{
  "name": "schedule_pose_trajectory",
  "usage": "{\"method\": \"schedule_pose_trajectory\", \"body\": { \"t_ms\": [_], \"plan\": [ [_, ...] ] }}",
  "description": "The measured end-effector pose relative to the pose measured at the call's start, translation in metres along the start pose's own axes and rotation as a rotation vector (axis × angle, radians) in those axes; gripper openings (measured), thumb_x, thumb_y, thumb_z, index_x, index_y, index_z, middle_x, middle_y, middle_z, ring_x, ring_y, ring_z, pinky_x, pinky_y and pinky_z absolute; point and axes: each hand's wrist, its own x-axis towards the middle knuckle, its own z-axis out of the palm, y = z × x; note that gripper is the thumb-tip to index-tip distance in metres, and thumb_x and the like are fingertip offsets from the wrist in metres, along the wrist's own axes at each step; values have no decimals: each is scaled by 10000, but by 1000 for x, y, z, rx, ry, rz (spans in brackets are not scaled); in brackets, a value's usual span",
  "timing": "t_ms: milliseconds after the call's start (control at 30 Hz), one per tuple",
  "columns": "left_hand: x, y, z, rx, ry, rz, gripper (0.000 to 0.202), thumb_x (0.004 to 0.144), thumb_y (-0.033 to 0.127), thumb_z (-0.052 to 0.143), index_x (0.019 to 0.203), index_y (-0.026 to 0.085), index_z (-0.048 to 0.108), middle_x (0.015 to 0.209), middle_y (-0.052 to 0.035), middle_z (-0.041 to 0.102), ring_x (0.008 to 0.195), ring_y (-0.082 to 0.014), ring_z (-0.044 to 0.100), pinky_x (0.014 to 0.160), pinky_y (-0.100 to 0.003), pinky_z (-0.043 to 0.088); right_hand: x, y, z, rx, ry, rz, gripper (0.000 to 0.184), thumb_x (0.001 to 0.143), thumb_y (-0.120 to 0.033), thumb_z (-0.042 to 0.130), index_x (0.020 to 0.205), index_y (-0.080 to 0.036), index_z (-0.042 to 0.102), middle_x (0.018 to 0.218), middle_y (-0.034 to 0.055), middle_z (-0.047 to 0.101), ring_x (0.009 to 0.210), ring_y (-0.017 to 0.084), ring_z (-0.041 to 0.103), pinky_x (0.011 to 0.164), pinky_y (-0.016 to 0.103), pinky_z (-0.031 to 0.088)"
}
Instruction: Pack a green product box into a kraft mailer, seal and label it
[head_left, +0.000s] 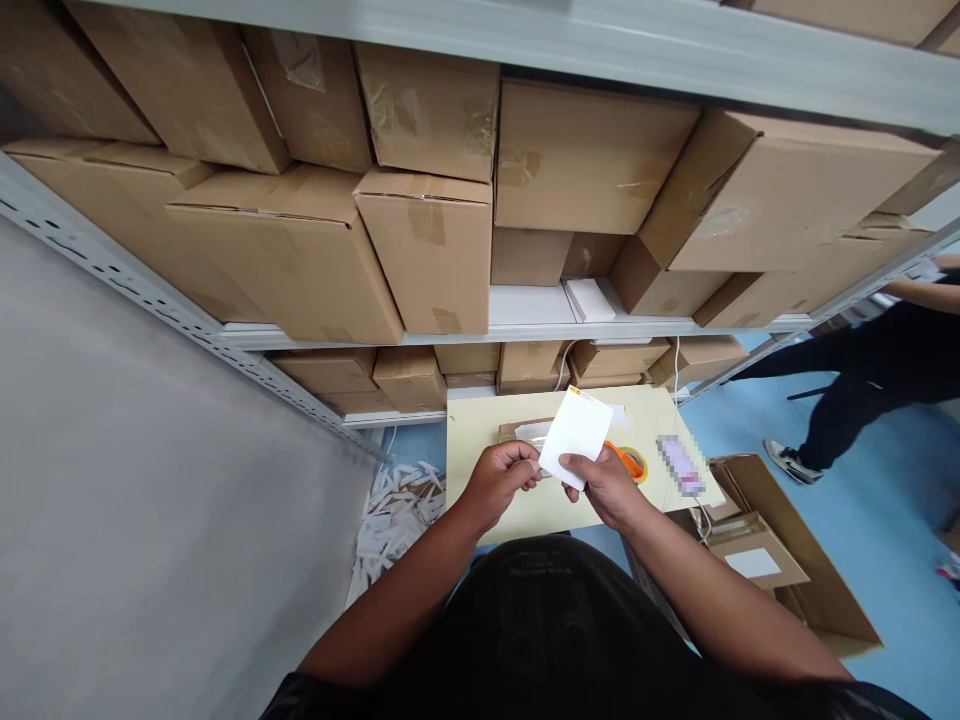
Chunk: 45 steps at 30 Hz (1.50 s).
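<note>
While the right hand (609,486) grips the white card (576,428), tugging by the curled left hand (498,482) (hold unclear) could crease it.

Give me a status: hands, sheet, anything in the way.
Right hand gripping white sheet. Left hand at sheet's lower-left edge, contact unclear. Sheet partly covers view of cardboard piece.

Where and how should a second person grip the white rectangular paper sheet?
Likely the far edge of the white sheet, pinched front and back from the far side: it looks flat, and that edge is free. The bare right hand holds the near right part, thumb on top; the bare left hand is by the near left corner.
</note>
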Motion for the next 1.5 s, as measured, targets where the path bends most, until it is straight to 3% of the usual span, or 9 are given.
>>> {"method": "schedule_pose_trajectory", "body": {
  "t_ms": [433,600,700,767,867,933,1267,1400,1500],
  "plan": [
    [8,-4,1,16,-49,-1,139,713,295,698,717,164,653,638,4,617,599,-113,507,610,-252,404,3,-2,-3,-17,20,47,324,679,-366,861,851,-142,704,687,22,677,499,125,543,385,236,425],
    [12,-13,2,26,-43,69,150,735,309,695,722,168,647,630,25,570,602,-106,463,607,-247,373,11,12,-7,-97,-23,146,405,744,-449,818,1002,-180,658,749,7,650,547,142,568,459,269,467],
    [14,-18,2,64,8,115,150,752,314,687,729,171,650,640,32,550,612,-108,456,610,-247,362,16,20,-10,-306,208,-50,549,694,-426,851,1139,-229,596,904,-1,629,638,138,574,569,290,510],
    [15,-19,3,110,38,140,148,765,313,682,734,171,656,653,31,552,622,-111,462,616,-247,365,15,19,-9,-444,284,-264,494,722,-389,834,1130,-245,596,949,-1,613,718,142,572,666,299,520],
    [16,-19,5,169,48,175,150,776,314,682,737,170,667,693,16,596,664,-125,509,655,-255,403,10,13,-4,-581,63,-438,181,869,-388,712,935,-231,653,855,2,617,777,158,574,748,304,499],
    [16,-19,5,184,61,187,148,782,314,675,742,172,673,711,8,618,689,-136,535,677,-260,422,7,10,1,-617,-42,-444,173,901,-385,675,846,-221,667,789,1,623,752,159,573,720,291,482],
    [-8,-37,-24,246,208,71,105,739,272,624,696,180,650,605,39,530,591,-114,449,580,-236,342,25,13,8,-586,55,-274,213,880,-357,626,726,-215,659,660,-17,613,627,154,537,605,273,420],
    [-14,-37,-26,143,151,91,165,804,336,650,804,177,694,740,-8,659,706,-151,577,693,-270,458,20,15,17,-696,-123,-405,185,909,-316,629,772,-219,706,718,0,658,671,161,578,651,285,454],
    [-16,-31,-26,162,155,136,174,833,345,667,802,176,692,762,-12,675,733,-153,595,744,-279,476,15,16,27,-764,-153,-548,162,937,-291,621,829,-231,725,771,18,681,717,173,615,698,310,491]
  ]
}}
